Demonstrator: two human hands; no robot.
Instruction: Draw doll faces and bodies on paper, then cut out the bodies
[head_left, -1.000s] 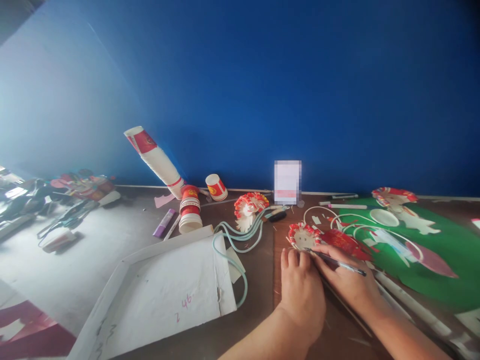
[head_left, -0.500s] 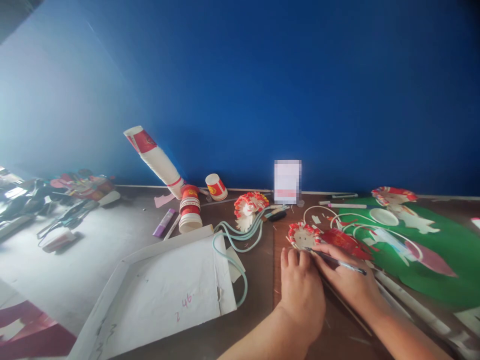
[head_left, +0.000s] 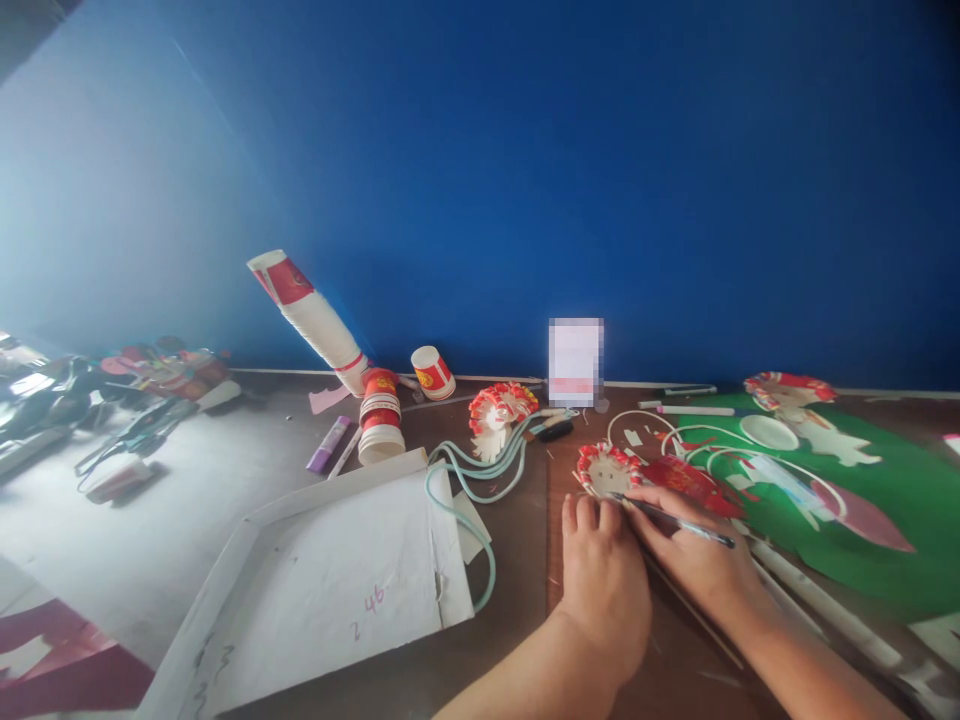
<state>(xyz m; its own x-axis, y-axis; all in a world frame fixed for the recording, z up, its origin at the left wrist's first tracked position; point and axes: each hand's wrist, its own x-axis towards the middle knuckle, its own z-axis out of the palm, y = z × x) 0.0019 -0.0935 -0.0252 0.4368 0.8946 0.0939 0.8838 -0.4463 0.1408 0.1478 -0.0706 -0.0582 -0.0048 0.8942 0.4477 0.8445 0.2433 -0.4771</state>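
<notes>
A pen (head_left: 694,530) is gripped in my right hand (head_left: 701,560), slanting down to the left with its tip at the near edge of a cut paper cup (head_left: 606,472). The cup is spread like a flower, with a pale centre bearing small dark marks and a ring of folded red and white strips. My left hand (head_left: 604,570) is closed, its curled fingers at the cup's near edge; the fingertips and the nearest strips are partly hidden. Just right of the cup lies a red printed paper piece (head_left: 694,485), partly behind my right hand.
A white box lid (head_left: 300,590) lies left of my hands, with pale blue cord (head_left: 491,560) over its corner. Behind stand stacked paper cups (head_left: 381,415), a single cup (head_left: 433,375) and another flower-cut cup (head_left: 495,415). Green paper (head_left: 892,480) with scraps spreads at right.
</notes>
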